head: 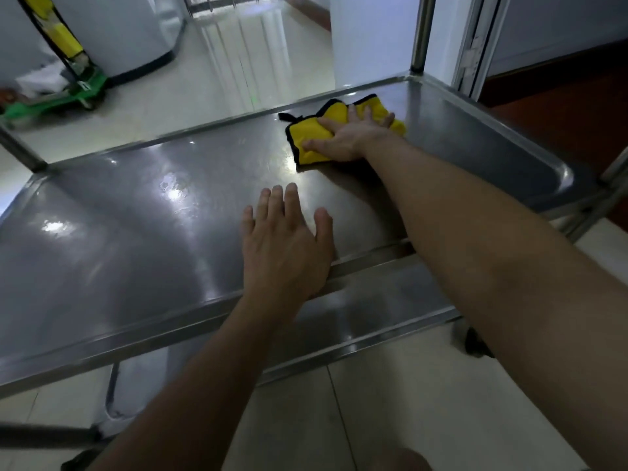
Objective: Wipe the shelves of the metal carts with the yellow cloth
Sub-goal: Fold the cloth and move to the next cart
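Head view: the yellow cloth (311,139) is pressed flat by the right hand (350,139) against the far right part of the cart's stainless steel shelf (142,212), near the back rim and not far from the corner post (419,32). The fingers are spread over the bunched cloth, which is held down under the palm and not pinched. The left hand (289,243) is laid open, fingers apart, on the shelf just inside the near rim; nothing is gripped by it. A lower shelf (373,307) is seen beneath the near edge. Bright patches on the steel may be wet film, though glare cannot be ruled out. The cloth could be lost from under the palm if pressure is eased during a stroke. The corner by the post could be missed, since the cloth is bunched. The cart might be shifted if the bracing hand is lifted.
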`<state>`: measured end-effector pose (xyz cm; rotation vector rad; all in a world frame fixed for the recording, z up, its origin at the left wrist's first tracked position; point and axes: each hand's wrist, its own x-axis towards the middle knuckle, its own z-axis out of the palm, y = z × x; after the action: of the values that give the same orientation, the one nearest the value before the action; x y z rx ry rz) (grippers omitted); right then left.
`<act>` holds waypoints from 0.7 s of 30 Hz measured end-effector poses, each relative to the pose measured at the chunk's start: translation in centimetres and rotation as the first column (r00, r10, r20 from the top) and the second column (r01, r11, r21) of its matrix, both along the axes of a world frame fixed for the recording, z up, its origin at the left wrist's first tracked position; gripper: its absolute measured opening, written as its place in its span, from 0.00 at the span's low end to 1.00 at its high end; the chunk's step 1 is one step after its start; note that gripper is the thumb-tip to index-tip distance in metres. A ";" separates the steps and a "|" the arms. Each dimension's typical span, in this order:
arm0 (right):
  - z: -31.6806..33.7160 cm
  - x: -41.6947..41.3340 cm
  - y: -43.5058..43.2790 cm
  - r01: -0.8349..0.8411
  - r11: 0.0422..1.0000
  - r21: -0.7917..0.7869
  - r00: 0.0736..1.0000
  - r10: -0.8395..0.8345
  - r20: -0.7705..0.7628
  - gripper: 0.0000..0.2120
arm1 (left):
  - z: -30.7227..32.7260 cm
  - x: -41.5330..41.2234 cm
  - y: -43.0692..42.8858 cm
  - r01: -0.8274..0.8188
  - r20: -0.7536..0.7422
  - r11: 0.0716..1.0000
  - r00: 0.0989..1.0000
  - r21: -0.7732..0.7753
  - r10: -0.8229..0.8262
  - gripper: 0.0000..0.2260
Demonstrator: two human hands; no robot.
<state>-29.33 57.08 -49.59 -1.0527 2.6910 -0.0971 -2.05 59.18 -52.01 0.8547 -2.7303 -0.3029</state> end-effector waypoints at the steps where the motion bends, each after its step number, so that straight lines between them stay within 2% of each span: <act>1: -0.2 0.8 1.0 -0.030 0.999 -0.016 1.000 0.030 0.002 0.48 | 0.1 0.0 0.0 -0.006 -0.006 1.000 1.000 0.000 0.006 0.34; 7: -2.1 8.5 9.4 -0.192 0.979 -0.076 0.980 0.186 -0.073 0.40 | 0.7 -0.1 0.2 -0.049 0.040 0.992 0.998 -0.114 0.054 0.29; 10: -2.1 9.6 14.4 -0.219 0.972 -0.085 0.976 0.216 -0.037 0.37 | 0.9 0.2 0.2 -0.050 0.017 0.995 0.999 -0.085 0.051 0.27; 13: -1.4 7.9 20.2 -0.158 0.985 -0.073 0.987 0.159 0.012 0.36 | 0.8 0.6 -0.1 -0.043 0.006 0.996 0.999 -0.072 0.043 0.27; 17: -0.9 4.1 27.0 0.012 0.999 -0.035 0.999 -0.010 0.039 0.38 | 0.5 1.4 -0.5 -0.030 0.007 0.998 1.000 -0.048 0.031 0.27; 21: -1.4 2.2 27.4 0.020 1.000 0.006 0.999 -0.020 0.047 0.48 | 0.4 2.0 -0.3 -0.021 -0.037 0.998 0.999 -0.056 0.019 0.30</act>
<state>-27.11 84.44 -51.03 -1.0096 2.6588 -0.1162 -0.03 58.86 -51.64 0.8529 -2.6810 -0.2346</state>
